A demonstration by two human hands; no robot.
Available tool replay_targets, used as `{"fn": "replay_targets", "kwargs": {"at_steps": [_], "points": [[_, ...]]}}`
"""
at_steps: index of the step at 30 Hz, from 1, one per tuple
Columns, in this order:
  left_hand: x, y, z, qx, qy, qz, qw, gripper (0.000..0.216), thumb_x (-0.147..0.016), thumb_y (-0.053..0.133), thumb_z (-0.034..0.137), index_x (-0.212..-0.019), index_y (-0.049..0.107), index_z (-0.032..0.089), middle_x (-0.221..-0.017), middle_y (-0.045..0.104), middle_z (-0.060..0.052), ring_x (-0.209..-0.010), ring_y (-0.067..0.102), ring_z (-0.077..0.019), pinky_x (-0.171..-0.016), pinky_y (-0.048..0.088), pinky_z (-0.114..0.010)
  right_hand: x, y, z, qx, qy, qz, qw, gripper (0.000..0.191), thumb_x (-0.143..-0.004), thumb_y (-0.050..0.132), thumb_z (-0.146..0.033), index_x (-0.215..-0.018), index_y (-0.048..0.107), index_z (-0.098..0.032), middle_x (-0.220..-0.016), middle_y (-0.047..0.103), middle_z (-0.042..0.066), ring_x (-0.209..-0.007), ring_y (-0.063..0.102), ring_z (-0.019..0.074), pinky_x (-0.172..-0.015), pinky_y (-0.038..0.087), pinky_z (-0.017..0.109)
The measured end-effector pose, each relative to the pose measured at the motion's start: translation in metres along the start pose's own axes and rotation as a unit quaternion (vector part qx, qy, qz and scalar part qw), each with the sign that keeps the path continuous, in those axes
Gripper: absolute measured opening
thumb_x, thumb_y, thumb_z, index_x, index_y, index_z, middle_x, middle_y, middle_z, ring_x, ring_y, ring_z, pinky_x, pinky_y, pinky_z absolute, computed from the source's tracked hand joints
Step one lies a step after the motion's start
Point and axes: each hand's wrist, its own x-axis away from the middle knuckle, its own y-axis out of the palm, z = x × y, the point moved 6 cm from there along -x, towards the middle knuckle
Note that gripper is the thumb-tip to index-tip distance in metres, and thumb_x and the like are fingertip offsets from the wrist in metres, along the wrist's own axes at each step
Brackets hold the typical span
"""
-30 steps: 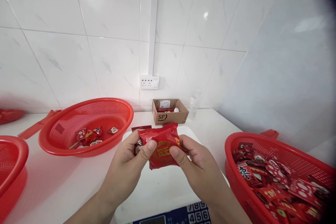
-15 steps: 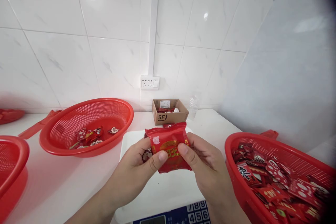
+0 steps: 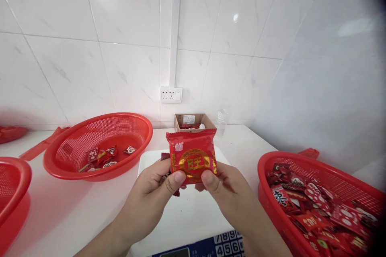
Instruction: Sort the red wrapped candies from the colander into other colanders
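A square red snack packet with a gold emblem stands upright between my two hands, its printed face toward me. My left hand grips its lower left side, thumb in front. My right hand pinches the lower right side the same way. Behind my left fingers part of a darker red packet shows; most of it is hidden. Both hands are above the white platform of a scale, whose blue keypad shows at the bottom edge.
At right stands a red basket heaped with red snack packets. Another red basket at left holds several packets; part of a third basket shows at far left. Behind, a cardboard box and a clear plastic item are near the tiled wall.
Both hands have raised the packet slightly and turned its face more squarely toward me. My thumbs have moved to its lower edge, and more of the darker packet behind shows.
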Motion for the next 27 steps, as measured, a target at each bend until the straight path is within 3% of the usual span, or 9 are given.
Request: {"fn": "replay_targets", "kwargs": {"at_steps": [4, 10, 17, 22, 27], "points": [[0.001, 0.002, 0.002, 0.007, -0.006, -0.008, 1.0, 0.031, -0.092, 0.051, 0.045, -0.093, 0.072, 0.023, -0.074, 0.059, -0.002, -0.071, 0.053, -0.0154, -0.061, 0.046, -0.024, 0.002, 0.002, -0.004, 0.022, -0.023, 0.016, 0.999, 0.052, -0.087, 0.044, -0.065, -0.066, 0.061, -0.02, -0.057, 0.049, -0.001, -0.053, 0.041, 0.0128, -0.049, 0.036, 0.025], [0.001, 0.004, 0.0, 0.03, -0.021, -0.012, 0.999, 0.034, -0.09, 0.053, 0.048, -0.087, 0.074, 0.021, -0.071, 0.061, -0.003, -0.067, 0.053, -0.0152, -0.057, 0.044, -0.023, 0.005, 0.002, -0.006, 0.007, -0.034, 0.03, 0.999, 0.057, -0.088, 0.045, -0.063, -0.049, 0.043, -0.021, -0.047, 0.037, -0.003, -0.047, 0.037, 0.0119, -0.046, 0.032, 0.025], [0.0, 0.01, -0.002, 0.083, -0.027, -0.045, 0.995, 0.049, -0.085, 0.053, 0.06, -0.099, 0.071, 0.017, -0.079, 0.069, -0.009, -0.075, 0.062, -0.0216, -0.064, 0.049, -0.03, 0.004, 0.005, -0.003, 0.001, -0.024, -0.001, 1.0, 0.055, -0.087, 0.046, -0.064, -0.058, 0.057, -0.019, -0.052, 0.048, -0.002, -0.048, 0.039, 0.0108, -0.047, 0.036, 0.024], [0.001, 0.01, -0.004, 0.12, -0.065, -0.009, 0.991, 0.042, -0.081, 0.06, 0.058, -0.085, 0.07, 0.017, -0.072, 0.067, -0.006, -0.068, 0.062, -0.0199, -0.061, 0.051, -0.03, 0.005, 0.015, 0.004, 0.021, -0.021, -0.078, 0.997, 0.047, -0.089, 0.05, -0.057, -0.066, 0.064, -0.019, -0.054, 0.046, -0.004, -0.05, 0.038, 0.0102, -0.046, 0.031, 0.022], [0.001, 0.006, -0.007, 0.146, -0.047, -0.021, 0.988, 0.029, -0.084, 0.064, 0.047, -0.079, 0.068, 0.018, -0.073, 0.065, -0.003, -0.071, 0.06, -0.0167, -0.063, 0.049, -0.026, 0.006, 0.022, 0.001, -0.028, -0.024, -0.128, 0.991, 0.037, -0.089, 0.052, -0.054, -0.087, 0.072, -0.024, -0.076, 0.066, -0.001, -0.072, 0.058, 0.0163, -0.064, 0.044, 0.025]]}}
